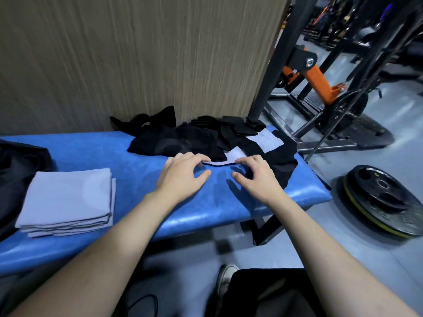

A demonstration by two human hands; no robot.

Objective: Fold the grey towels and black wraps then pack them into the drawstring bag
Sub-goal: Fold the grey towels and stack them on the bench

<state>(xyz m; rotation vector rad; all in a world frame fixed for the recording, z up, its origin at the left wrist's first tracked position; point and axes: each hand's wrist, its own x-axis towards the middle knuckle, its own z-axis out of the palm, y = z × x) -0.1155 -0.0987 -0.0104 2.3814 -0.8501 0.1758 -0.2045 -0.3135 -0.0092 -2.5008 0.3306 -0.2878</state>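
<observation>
A stack of folded grey towels (66, 202) lies on the left of the blue bench (142, 163). A pile of black wraps (183, 138) sits at the bench's far side, and an unfolded grey towel (263, 140) lies partly under them. My left hand (183, 177) and my right hand (254, 177) rest side by side at that towel's near edge, fingers curled and spread, fingertips touching the edge. I cannot tell whether either hand pinches the cloth. A dark bag (20, 165) shows at the left edge.
A wood-grain wall panel (137, 53) stands behind the bench. To the right are a black and orange gym machine frame (315, 78) and a black weight plate (384, 197) on the grey floor. My shoe (225, 277) and dark trouser leg are below.
</observation>
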